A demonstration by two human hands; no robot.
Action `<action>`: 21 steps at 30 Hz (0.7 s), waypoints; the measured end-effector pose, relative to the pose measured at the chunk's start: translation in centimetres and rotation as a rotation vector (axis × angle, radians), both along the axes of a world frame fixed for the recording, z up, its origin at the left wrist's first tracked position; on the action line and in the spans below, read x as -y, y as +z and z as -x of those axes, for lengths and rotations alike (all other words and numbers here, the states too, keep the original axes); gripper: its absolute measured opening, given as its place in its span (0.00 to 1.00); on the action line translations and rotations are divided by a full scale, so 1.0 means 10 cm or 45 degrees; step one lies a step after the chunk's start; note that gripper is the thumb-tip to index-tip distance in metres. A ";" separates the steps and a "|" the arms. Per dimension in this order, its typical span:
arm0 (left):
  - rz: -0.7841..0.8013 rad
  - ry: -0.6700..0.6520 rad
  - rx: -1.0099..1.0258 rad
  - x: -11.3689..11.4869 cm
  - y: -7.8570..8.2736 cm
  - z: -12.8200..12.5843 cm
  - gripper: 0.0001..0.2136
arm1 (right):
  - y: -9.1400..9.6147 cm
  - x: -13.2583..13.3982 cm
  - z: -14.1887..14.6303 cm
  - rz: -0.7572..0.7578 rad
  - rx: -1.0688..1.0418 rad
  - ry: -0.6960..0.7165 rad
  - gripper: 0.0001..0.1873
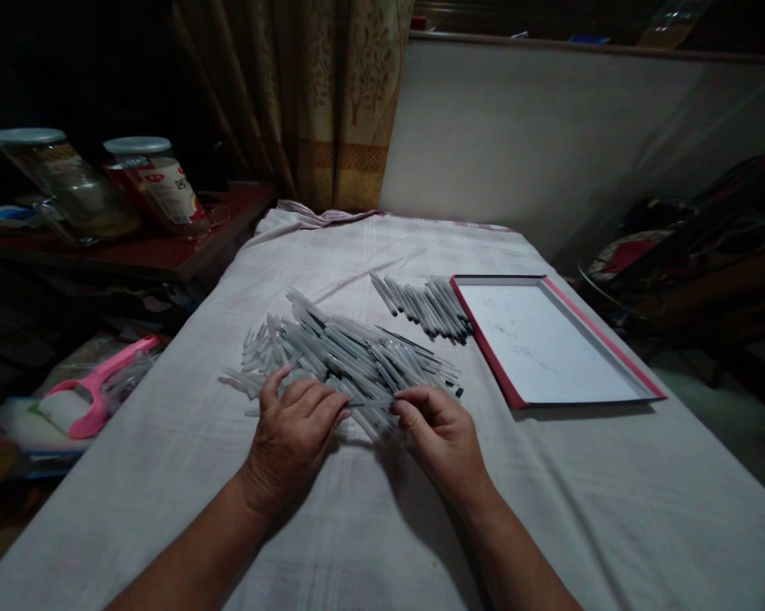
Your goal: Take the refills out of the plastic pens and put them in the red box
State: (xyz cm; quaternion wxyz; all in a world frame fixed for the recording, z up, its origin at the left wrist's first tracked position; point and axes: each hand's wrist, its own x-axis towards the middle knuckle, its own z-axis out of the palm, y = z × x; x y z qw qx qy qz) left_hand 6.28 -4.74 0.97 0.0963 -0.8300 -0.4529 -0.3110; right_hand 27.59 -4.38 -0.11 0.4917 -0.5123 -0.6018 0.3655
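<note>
A slim pen [371,404] spans the gap between my two hands, just in front of a loose heap of pens. My left hand [299,420] pinches its left end, and my right hand [438,427] grips its right end between thumb and fingers. Behind them the heap of clear and grey pens [332,344] lies in a tangle, some with dark ends. Farther back to the right, a smaller group of pens [424,305] lies side by side with black ends toward me. The fingertips partly hide both ends of the held pen.
A shallow lid-like box [554,339] with red sides and a white inside lies on the right of the cloth-covered table [185,441]. Left of the table, lidded jars [159,187] stand on a dark red surface; a pink-handled item [96,390] lies lower down.
</note>
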 end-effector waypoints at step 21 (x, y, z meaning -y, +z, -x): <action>0.102 -0.036 0.052 -0.01 -0.05 0.11 0.10 | -0.04 -0.01 -0.02 0.013 0.195 0.059 0.08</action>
